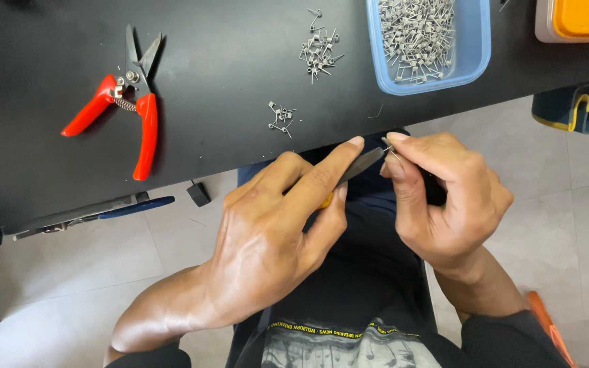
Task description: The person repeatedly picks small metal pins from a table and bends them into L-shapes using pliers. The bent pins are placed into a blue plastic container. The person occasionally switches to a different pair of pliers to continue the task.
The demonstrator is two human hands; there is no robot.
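Black matte tabletop (240,54) fills top of view; pale grey tiled floor (574,197) below its edge. L hand (274,238) w/ grip clamped on a slim dark tool (361,165), yellow bit showing under the fingers. R hand (444,197) just beside it, grip pinched on a tiny wire spring (388,145), touching the tool tip, just off the tabletop edge. On the tabletop: blue tray (475,48) full of grey springs, far from the red-handled snips (127,102); two small loose spring piles (318,51) (281,117) between snips and tray. Orange-lidded box (581,17) just beyond tray.
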